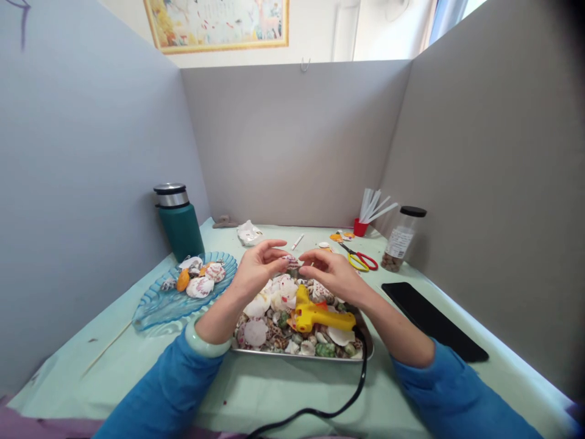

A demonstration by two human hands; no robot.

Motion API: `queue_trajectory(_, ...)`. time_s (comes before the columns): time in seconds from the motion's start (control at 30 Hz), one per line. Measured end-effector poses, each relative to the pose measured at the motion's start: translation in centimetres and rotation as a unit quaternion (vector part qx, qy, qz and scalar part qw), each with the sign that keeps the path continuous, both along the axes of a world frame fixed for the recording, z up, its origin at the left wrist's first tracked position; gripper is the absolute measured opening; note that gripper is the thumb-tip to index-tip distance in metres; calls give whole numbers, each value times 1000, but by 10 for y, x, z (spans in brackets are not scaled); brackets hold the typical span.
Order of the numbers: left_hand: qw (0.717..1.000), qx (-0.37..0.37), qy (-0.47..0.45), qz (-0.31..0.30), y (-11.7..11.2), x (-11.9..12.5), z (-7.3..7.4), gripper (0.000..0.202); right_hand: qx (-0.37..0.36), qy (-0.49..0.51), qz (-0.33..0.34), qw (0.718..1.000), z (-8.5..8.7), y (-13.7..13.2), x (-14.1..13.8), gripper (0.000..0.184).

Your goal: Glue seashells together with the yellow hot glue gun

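Note:
Both hands meet above a metal tray (301,355) heaped with several mixed seashells. My left hand (256,268) and my right hand (333,272) pinch a small patterned shell (292,261) between their fingertips. A yellow hot glue gun (317,313) lies on the shells under my right wrist, its black cord (336,407) trailing toward me over the tray's front edge.
A blue glass shell-shaped dish (158,308) with a few scallop shells sits left, with a green flask (180,222) behind it. Yellow-and-red scissors (361,259), a red cup of glue sticks (365,218), a black-lidded jar (403,239) and a black phone (434,320) lie right. Grey partitions enclose the table.

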State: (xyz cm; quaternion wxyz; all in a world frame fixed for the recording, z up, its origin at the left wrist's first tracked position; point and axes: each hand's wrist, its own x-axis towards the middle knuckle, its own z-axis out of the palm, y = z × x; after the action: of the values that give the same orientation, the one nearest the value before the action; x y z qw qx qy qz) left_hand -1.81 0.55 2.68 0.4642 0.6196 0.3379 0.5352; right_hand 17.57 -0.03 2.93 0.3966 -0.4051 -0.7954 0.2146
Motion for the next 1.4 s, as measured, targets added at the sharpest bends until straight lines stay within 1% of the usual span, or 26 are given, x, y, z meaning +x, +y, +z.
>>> queue_trajectory(0.03, 1000, 8, 4, 17, 1, -1, 0, 44, 6, -70, -18, 997, 4, -5, 5, 33)
queue_trajectory(0.07, 999, 20, 9, 33, 2, -2, 1, 43, 3, -149, -29, 988, 7, -11, 9, 32)
queue_trajectory(0.1, 998, 33, 16, 45, 4, -4, 1, 42, 3, -222, -43, 974, 8, -18, 12, 33)
queue_trajectory(0.17, 996, 61, 32, 62, 8, -9, 1, 40, 0, -345, -65, 936, 4, -30, 16, 36)
queue_trajectory(0.2, 994, 74, 41, 72, 10, -11, 1, 40, -1, -382, -61, 922, 1, -35, 17, 40)
queue_trajectory(0.23, 991, 88, 52, 83, 12, -14, 0, 39, -2, -404, -43, 914, -3, -39, 18, 43)
queue_trajectory(0.3, 983, 120, 84, 114, 16, -18, -1, 37, -5, -410, -23, 912, -10, -42, 19, 38)
queue_trajectory(0.33, 976, 140, 104, 130, 18, -21, -2, 35, -9, -394, -17, 919, -12, -41, 21, 36)
queue_trajectory(0.4, 959, 186, 143, 159, 19, -24, -3, 33, -31, -326, -18, 945, -12, -37, 28, 36)
queue_trajectory(0.47, 940, 235, 170, 180, 18, -26, -3, 33, -59, -209, -15, 976, -9, -32, 36, 37)
queue_trajectory(0.5, 931, 257, 178, 188, 17, -27, -2, 34, -73, -130, -5, 989, -8, -29, 39, 38)
queue_trajectory(0.53, 923, 276, 184, 195, 15, -27, -2, 35, -90, -46, 13, 995, -8, -27, 42, 39)
queue_trajectory(0.57, 915, 293, 190, 202, 13, -27, -1, 35, -107, 37, 37, 993, -8, -26, 43, 39)
queue_trajectory(0.63, 899, 318, 202, 222, 10, -27, 1, 35, -139, 167, 86, 972, -11, -26, 42, 37)
queue_trajectory(0.7, 881, 342, 215, 245, 7, -27, 2, 34, -172, 230, 118, 951, -15, -28, 36, 35)
queue_trajectory(0.73, 872, 356, 221, 254, 6, -27, 2, 35, -186, 239, 122, 945, -18, -30, 32, 34)
queue_trajectory(0.8, 855, 384, 236, 259, 5, -26, 0, 36, -201, 229, 120, 945, -22, -33, 25, 34)
queue_trajectory(0.9, 834, 422, 258, 245, 3, -23, -4, 38, -190, 203, 88, 957, -28, -34, 16, 34)
queue_trajectory(1.0, 820, 452, 267, 228, 2, -19, -8, 41, -172, 201, 62, 962, -31, -32, 14, 33)
queue_trajectory(1.17, 819, 464, 248, 231, 0, -17, -8, 46, -153, 214, 30, 964, -30, -32, 15, 31)
queue_trajectory(1.4, 823, 452, 253, 233, -2, -16, -7, 45, -131, 187, 36, 973, -33, -30, 14, 28)
